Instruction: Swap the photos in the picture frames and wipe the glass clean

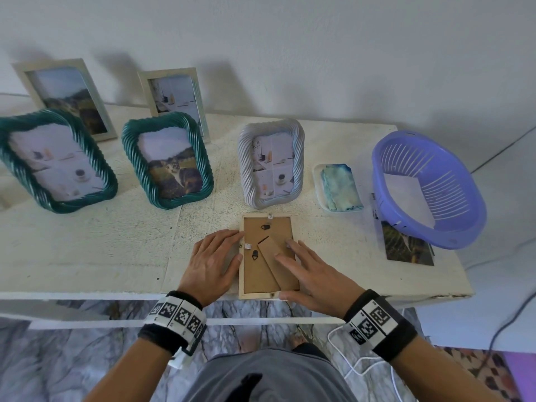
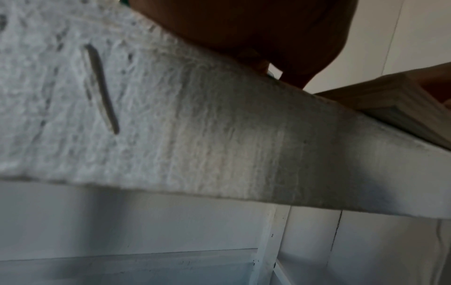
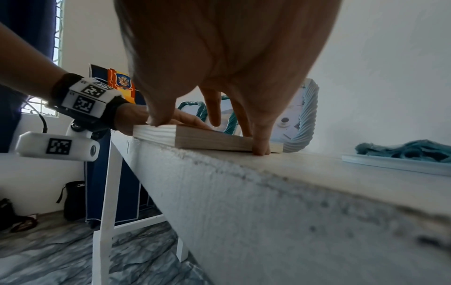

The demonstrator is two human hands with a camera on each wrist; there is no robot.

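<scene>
A pale wooden picture frame (image 1: 268,294) lies face down at the table's front edge, its brown backing board (image 1: 255,271) and folding stand (image 1: 275,256) facing up. My left hand (image 1: 216,259) lies flat on the table, fingertips against the frame's left side. My right hand (image 1: 304,268) rests flat on the backing and stand, fingers straight, thumb at the frame's near edge. In the right wrist view the right hand (image 3: 219,57) presses on the frame (image 3: 207,138), the little finger reaching down its right side. A loose landscape photo (image 1: 406,248) lies partly under the basket.
Two teal twisted frames (image 1: 58,161) (image 1: 168,161) and a grey-white twisted frame (image 1: 272,162) stand mid-table. Two pale frames (image 1: 66,97) (image 1: 174,97) lean on the wall behind. A blue-green cloth (image 1: 340,187) lies in a white tray (image 1: 319,184). A purple basket (image 1: 429,187) holds a white sheet.
</scene>
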